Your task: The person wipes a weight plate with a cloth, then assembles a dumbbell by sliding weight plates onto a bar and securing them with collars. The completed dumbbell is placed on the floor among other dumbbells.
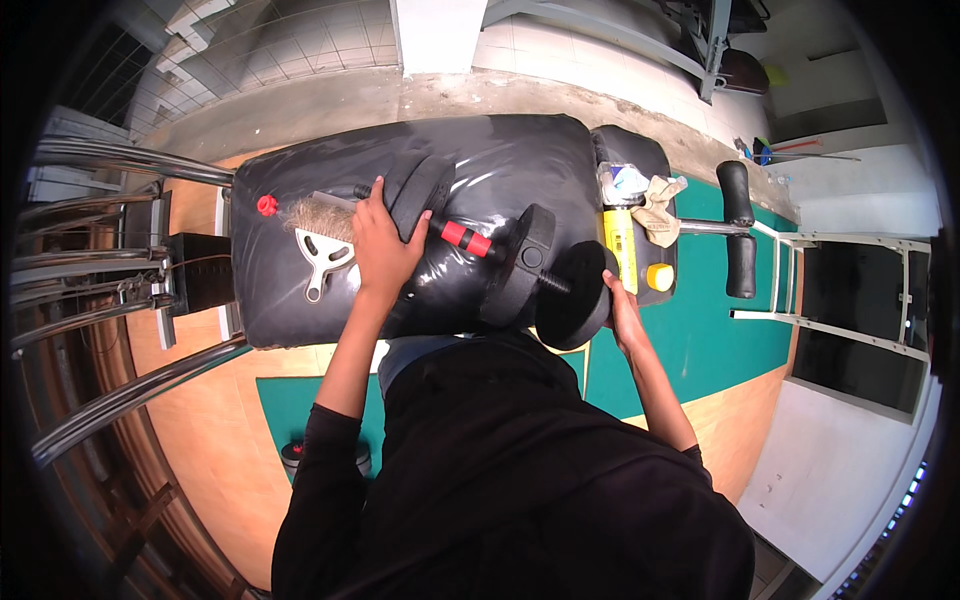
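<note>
A dumbbell with a red and black grip (pixel 466 239) lies across the black padded bench (pixel 400 145). My left hand (pixel 388 245) is closed around the dark weight plates (pixel 425 190) at its left end. At the other end, a plate with a hexagonal hub (pixel 525 262) sits on the bar. My right hand (pixel 622 312) grips the rim of a round black weight plate (pixel 573 297), which is at the tip of the threaded bar (pixel 553 282). A white-handled brush (pixel 325 258) and a red screw collar (pixel 267 205) lie left of my left hand.
On the smaller pad to the right are a yellow can (pixel 622 245), a yellow cap (pixel 660 277) and a crumpled beige cloth (pixel 660 212). Chrome bars (pixel 130 400) stand at the left. Black foam rollers (pixel 737 190) and a metal frame (pixel 850 340) are at the right. Green mat (pixel 690 350) covers floor.
</note>
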Motion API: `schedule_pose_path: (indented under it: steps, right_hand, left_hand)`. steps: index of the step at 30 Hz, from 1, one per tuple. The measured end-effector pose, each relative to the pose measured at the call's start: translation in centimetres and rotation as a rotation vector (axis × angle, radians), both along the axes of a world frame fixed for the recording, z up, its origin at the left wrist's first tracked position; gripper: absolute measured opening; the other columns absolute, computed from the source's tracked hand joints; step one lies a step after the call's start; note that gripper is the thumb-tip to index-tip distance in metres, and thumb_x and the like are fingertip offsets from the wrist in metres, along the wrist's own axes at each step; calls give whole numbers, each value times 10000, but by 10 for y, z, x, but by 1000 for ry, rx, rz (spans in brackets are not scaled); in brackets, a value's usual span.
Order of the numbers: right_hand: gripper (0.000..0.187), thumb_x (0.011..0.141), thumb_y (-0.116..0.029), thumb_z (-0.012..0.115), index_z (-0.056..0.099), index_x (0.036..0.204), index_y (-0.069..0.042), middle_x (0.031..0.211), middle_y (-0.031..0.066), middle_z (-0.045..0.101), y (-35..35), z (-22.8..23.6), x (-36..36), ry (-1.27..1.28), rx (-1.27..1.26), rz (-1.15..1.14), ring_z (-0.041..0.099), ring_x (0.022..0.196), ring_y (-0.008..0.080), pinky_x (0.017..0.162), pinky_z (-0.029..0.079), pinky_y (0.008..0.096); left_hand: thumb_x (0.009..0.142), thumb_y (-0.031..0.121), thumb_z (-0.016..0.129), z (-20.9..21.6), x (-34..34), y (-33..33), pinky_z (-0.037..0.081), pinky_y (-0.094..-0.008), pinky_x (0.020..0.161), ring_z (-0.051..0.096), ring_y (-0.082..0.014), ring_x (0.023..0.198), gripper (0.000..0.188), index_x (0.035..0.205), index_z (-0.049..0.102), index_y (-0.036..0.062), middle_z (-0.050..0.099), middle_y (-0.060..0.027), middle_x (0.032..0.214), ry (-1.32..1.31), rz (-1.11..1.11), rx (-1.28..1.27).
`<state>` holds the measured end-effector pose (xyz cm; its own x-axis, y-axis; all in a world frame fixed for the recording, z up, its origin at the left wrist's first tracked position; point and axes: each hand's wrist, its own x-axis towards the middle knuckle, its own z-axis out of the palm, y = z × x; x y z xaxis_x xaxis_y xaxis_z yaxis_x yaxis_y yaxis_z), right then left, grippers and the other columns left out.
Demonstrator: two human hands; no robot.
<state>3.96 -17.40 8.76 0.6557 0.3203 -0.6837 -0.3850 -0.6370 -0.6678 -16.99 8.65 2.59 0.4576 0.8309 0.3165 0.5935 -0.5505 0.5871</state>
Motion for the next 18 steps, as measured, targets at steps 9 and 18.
schedule_pose_path:
  steps: [9,18]
  right_hand:
    - [629,745,-485,680,559,952,97,707,140,624,13,8,-11,-79,-251,501,626,539,216,525,512,307]
    - [638,757,-333,739,463,1179,58,863,116,625,53,11,-16,223,13,478,652,721,170,662,554,271]
  left_hand:
    - [751,422,700,4,0,-4,432,-448,784,494,-382,931,823,1345,335,-15,474,-199,1021,66,5,-17]
    - [768,506,657,3,-1,2,433,-454,794,502,-387,937,813,1297,371,-40,482,-207,1024,42,28,-93]
